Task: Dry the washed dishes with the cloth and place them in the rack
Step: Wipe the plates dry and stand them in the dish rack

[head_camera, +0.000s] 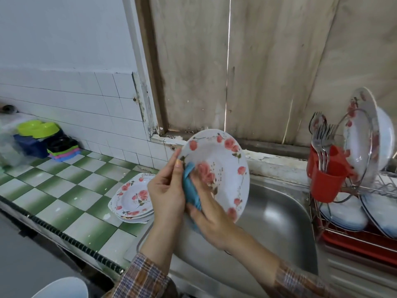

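Rose-patterned plate (223, 155), tilted at frame centre over the steel sink (279, 222). Left hand (166, 191) grips its left rim; right hand (211, 220) holds a blue cloth (190, 190) against its face, cloth mostly hidden between the hands. Dish rack (382, 183) at right edge, cut off.

The sink basin (279, 211) lies open between the plate stack (133, 198) and the rack (354, 241). A red cutlery cup (326, 181) holding forks (324, 136), together with upright plates (361, 136), crowds the rack's near end.
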Tool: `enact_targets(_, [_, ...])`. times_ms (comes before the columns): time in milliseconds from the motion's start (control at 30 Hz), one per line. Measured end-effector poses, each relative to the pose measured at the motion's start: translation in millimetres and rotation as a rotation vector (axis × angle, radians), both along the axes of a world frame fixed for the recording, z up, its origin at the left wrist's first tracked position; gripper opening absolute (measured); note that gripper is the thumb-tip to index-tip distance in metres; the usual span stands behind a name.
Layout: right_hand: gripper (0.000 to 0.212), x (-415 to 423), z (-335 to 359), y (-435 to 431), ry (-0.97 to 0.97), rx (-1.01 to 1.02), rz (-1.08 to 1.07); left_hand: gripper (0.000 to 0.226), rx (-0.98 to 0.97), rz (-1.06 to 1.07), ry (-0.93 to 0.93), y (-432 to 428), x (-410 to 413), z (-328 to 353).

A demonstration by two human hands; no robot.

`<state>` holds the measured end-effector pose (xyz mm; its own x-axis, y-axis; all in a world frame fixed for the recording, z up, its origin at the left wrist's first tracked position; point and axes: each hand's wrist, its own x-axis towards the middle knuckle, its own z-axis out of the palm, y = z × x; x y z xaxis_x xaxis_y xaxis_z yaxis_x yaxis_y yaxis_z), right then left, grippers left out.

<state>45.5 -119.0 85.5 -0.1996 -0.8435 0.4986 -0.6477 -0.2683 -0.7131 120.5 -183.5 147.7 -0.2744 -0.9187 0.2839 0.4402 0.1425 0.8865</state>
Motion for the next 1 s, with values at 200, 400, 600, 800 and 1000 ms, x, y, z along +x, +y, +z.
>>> enact_targets(200, [0.057,-69,-43,30,0.235,0.028,-0.437,0.023,0.144,0.029,0.091,1,12,-1])
enact_targets(400, [0.065,-85,17,17,-0.113,-0.135,-0.595,0.026,-0.029,-0.055,0.003,29,15,4])
enact_targets(600, [0.065,2,38,12,-0.112,-0.156,-0.204,0.031,-0.082,-0.119,-0.011,40,13,5])
enact_targets(800, [0.058,21,11,35,0.195,-0.002,-0.142,0.026,0.158,-0.033,0.14,15,32,6])
enact_targets(1000, [0.055,18,-10,61,0.219,-0.077,-0.565,0.019,0.214,-0.014,0.206,-12,62,13])
